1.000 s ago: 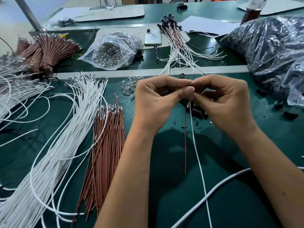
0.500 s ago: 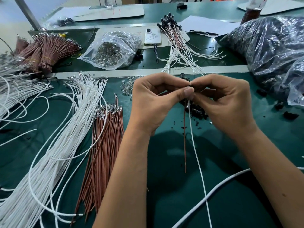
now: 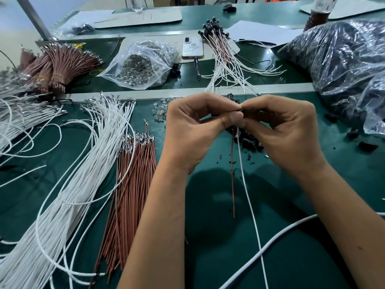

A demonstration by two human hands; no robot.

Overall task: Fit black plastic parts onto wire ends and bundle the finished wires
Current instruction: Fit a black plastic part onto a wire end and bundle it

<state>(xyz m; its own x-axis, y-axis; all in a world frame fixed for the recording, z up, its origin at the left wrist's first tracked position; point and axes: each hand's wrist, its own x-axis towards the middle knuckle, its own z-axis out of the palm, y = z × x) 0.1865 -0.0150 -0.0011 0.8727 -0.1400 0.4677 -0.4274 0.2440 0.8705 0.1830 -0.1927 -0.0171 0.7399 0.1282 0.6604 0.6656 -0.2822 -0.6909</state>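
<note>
Together, both hands [image 3: 239, 122] pinching a small black plastic part [image 3: 239, 110], thin brown wire [image 3: 233, 174] and white wire [image 3: 248, 195] dangling below

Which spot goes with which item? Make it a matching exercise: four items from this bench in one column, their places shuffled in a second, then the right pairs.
Items
1. phone
2. loose brown wires
3. clear bag of metal terminals
4. dangling brown and white wire pair

Places
A. lying flat beside the loose white wires, left of the left hand
B. hanging from the pinched fingertips of both hands, left and right hand
C. face down at the back, next to the finished black-capped wires
D. behind the grey divider strip, right of the banded brown bundles

Pairs: 1-C, 2-A, 3-D, 4-B
</note>
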